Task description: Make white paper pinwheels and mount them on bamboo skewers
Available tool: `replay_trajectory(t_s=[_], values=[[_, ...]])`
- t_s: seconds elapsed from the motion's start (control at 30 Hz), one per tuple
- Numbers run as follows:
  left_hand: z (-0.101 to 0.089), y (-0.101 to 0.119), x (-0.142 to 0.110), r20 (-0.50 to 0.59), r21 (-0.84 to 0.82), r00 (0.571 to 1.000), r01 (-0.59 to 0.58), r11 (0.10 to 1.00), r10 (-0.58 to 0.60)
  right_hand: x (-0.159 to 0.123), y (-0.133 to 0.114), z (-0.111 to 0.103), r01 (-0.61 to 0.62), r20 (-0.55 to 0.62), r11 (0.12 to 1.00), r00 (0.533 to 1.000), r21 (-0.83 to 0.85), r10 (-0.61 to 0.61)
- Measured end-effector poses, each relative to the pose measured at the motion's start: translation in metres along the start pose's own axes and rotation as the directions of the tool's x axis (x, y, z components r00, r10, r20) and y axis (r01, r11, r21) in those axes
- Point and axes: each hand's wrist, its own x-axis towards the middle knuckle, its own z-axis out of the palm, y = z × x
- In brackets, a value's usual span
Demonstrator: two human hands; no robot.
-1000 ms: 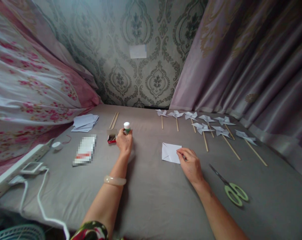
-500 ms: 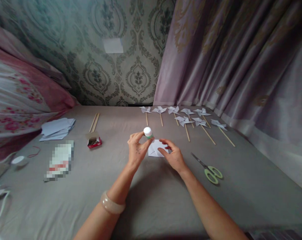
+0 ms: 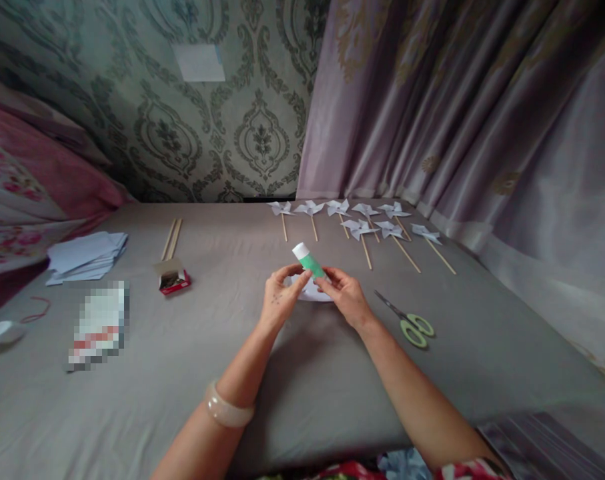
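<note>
A green glue stick [image 3: 312, 265] with a white end is tilted between my two hands, above the middle of the table. My left hand [image 3: 282, 293] grips its body between thumb and fingers. My right hand [image 3: 346, 293] closes thumb and fingers on its lower end. Beneath the hands lies a piece of white paper [image 3: 315, 291], partly hidden by them. To the right of my right hand rest scissors [image 3: 407, 320] with light green handles, blades pointing away to the left.
Several paper pinwheels [image 3: 359, 230] on wooden sticks lie at the back right. On the left are wooden sticks [image 3: 172, 239], an open red box [image 3: 175, 280] of small items, a stack of white paper [image 3: 87, 257], a blurred packet [image 3: 102, 323] and a white roll [image 3: 3, 332].
My right hand has moved from over the paper to the glue stick, which has gone from near upright to tilted. The view has shifted slightly to the right.
</note>
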Motion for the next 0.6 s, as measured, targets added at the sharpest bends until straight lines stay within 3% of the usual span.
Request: replay_trajectory(t_s=[0.07,0.13,0.2,0.27,0.33,0.4,0.6], values=[[-0.006,-0.003,-0.001,-0.041,0.144,0.998,-0.038,0.989,0.045,0.005,-0.007,-0.011,-0.039,-0.045,0.999,0.998,0.022,0.04],[-0.008,-0.008,-0.003,-0.031,0.323,0.985,-0.15,0.934,0.169,0.011,-0.012,-0.022,-0.052,-0.098,0.998,0.994,0.019,0.054],[-0.007,-0.012,-0.005,0.114,0.443,0.94,-0.337,0.831,0.321,0.018,-0.014,-0.03,-0.071,-0.157,0.997,0.985,0.036,0.076],[-0.002,-0.016,-0.007,0.303,0.484,0.862,-0.507,0.713,0.407,0.023,-0.01,-0.034,-0.101,-0.207,0.992,0.972,0.075,0.114],[0.001,-0.019,-0.009,0.441,0.496,0.797,-0.599,0.628,0.412,0.025,-0.005,-0.034,-0.128,-0.239,0.985,0.959,0.113,0.152],[0.003,-0.021,-0.01,0.521,0.5,0.759,-0.642,0.582,0.39,0.026,-0.001,-0.034,-0.139,-0.255,0.98,0.951,0.144,0.173],[0.0,-0.019,-0.012,0.626,0.5,0.701,-0.697,0.514,0.34,0.027,-0.005,-0.039,-0.116,-0.268,0.97,0.948,0.212,0.172]])
